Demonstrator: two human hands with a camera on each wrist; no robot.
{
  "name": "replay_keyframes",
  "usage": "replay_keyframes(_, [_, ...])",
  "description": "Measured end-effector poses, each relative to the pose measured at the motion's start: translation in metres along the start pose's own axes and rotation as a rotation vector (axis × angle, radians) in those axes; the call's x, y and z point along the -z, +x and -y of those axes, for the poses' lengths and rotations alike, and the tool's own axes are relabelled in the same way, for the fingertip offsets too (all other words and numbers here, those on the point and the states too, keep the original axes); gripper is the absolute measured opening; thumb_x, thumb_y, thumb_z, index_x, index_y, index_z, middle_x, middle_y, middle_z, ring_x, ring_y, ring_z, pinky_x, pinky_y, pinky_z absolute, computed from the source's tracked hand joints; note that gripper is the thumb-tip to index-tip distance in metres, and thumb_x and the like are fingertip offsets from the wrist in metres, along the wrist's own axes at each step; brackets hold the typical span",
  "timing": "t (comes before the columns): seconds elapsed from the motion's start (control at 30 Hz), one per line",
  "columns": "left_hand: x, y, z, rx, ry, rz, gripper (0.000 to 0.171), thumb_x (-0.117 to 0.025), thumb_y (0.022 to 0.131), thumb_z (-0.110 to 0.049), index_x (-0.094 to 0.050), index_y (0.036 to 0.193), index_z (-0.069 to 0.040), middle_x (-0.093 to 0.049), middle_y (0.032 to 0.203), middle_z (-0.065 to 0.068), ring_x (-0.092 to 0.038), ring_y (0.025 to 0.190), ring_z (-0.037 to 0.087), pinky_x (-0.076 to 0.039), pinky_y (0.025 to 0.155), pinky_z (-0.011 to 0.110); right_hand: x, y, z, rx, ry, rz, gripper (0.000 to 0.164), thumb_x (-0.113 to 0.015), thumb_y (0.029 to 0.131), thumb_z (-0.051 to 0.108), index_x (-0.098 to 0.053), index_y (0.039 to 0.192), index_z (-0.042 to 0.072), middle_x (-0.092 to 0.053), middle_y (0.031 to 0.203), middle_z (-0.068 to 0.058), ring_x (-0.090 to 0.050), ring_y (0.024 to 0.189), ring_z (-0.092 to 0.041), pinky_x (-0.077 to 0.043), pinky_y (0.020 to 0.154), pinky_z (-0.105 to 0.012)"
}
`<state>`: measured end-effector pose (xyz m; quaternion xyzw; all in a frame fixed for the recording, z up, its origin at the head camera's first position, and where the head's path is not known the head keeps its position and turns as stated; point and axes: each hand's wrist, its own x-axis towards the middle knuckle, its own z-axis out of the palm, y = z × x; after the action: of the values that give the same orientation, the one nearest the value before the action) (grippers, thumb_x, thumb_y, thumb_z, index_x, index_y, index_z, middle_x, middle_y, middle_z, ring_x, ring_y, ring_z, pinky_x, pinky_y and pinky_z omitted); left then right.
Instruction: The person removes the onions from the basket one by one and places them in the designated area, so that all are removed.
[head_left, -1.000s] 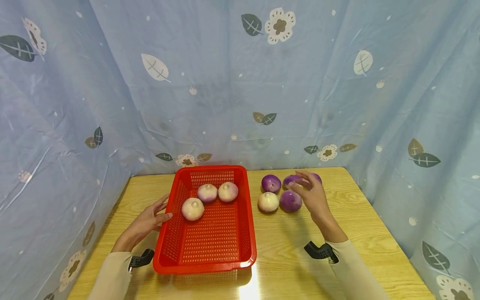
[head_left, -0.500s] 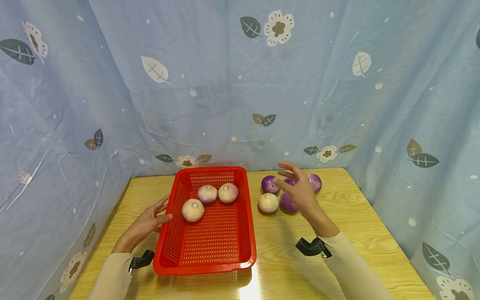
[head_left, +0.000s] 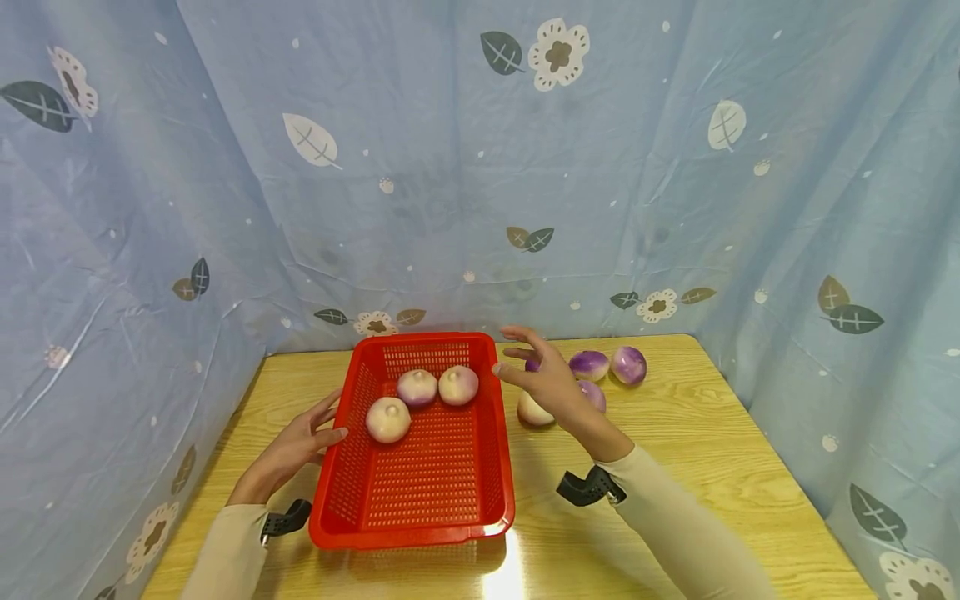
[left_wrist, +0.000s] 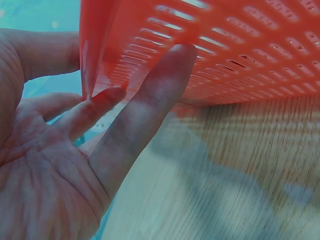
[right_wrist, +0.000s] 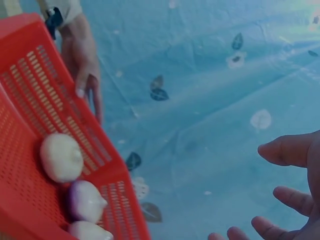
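A red plastic basket (head_left: 412,528) stands on the table with three purple-and-white, turnip-like vegetables (head_left: 387,419) near its left and far sides. My left hand (head_left: 296,448) grips the basket's left rim, its thumb over the edge and its fingers against the slotted outer wall (left_wrist: 240,55). Above the table by the basket's right rim, my right hand (head_left: 543,375) has spread fingers with nothing between them. Several more turnip-like vegetables lie to the right: a purple one (head_left: 628,366), another at the back (head_left: 589,365), and a white-faced one (head_left: 534,411) partly hidden by the hand.
The wooden table (head_left: 690,467) reaches back to a blue patterned curtain (head_left: 450,167), which also hangs along both sides. A dark camera mount (head_left: 583,487) sits on the right wrist and a similar camera mount (head_left: 287,518) on the left.
My right hand has moved left across the loose vegetables to the basket's right rim, keeping its fingers spread. My left hand, the basket and the vegetables inside have stayed in place.
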<state>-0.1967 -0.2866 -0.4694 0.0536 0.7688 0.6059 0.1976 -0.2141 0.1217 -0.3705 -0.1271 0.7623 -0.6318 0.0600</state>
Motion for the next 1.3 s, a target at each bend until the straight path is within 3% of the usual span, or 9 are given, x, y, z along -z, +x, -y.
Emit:
replay_keyframes(0.5, [0.001,0.0,-0.002,0.007,0.002,0.002,0.082,-0.06,0.097,-0.015,-0.009,0.16,-0.022,-0.021,0.159,0.028,-0.066,0.108,0.04,-0.06,0.075,0.051,-0.054,0.033,-0.013,-0.044,-0.012,0.123,0.053,-0.072,0.087,0.016,-0.054,0.137,0.021,-0.044,0.15,-0.01,-0.047,0.135,-0.04,-0.047,0.105,-0.05])
replay_keyframes(0.7, [0.001,0.0,-0.001,0.015,0.009,-0.003,0.083,-0.06,0.096,-0.015,-0.008,0.16,-0.021,-0.022,0.159,0.028,-0.067,0.108,0.039,-0.06,0.075,0.05,-0.079,0.045,-0.02,-0.081,-0.01,0.156,0.055,-0.074,0.085,0.014,-0.055,0.136,0.021,-0.048,0.147,-0.008,-0.055,0.125,-0.032,-0.056,0.09,-0.038])
replay_keyframes(0.87, [0.0,0.001,0.0,0.035,0.011,-0.01,0.082,-0.06,0.096,-0.014,-0.009,0.16,-0.023,-0.025,0.159,0.026,-0.067,0.107,0.036,-0.06,0.076,0.05,-0.097,0.051,-0.028,-0.14,0.006,0.182,0.055,-0.076,0.084,0.015,-0.056,0.136,0.021,-0.049,0.146,-0.012,-0.054,0.123,-0.036,-0.056,0.079,-0.034])
replay_keyframes(1.07, [-0.001,0.001,0.001,0.027,0.016,-0.015,0.08,-0.058,0.097,-0.013,-0.009,0.16,-0.023,-0.027,0.158,0.026,-0.068,0.106,0.037,-0.06,0.075,0.051,-0.115,0.059,-0.039,-0.175,-0.029,0.186,0.054,-0.075,0.083,0.015,-0.058,0.134,0.022,-0.052,0.143,-0.015,-0.06,0.11,-0.025,-0.057,0.077,-0.035])
replay_keyframes(1.3, [-0.002,0.0,0.0,0.011,0.023,-0.008,0.081,-0.059,0.097,-0.013,-0.009,0.16,-0.023,-0.025,0.158,0.028,-0.068,0.106,0.038,-0.06,0.075,0.05,-0.131,0.065,-0.049,-0.222,-0.063,0.186,0.055,-0.077,0.081,0.018,-0.059,0.132,0.023,-0.052,0.144,-0.013,-0.06,0.112,-0.023,-0.058,0.076,-0.034])
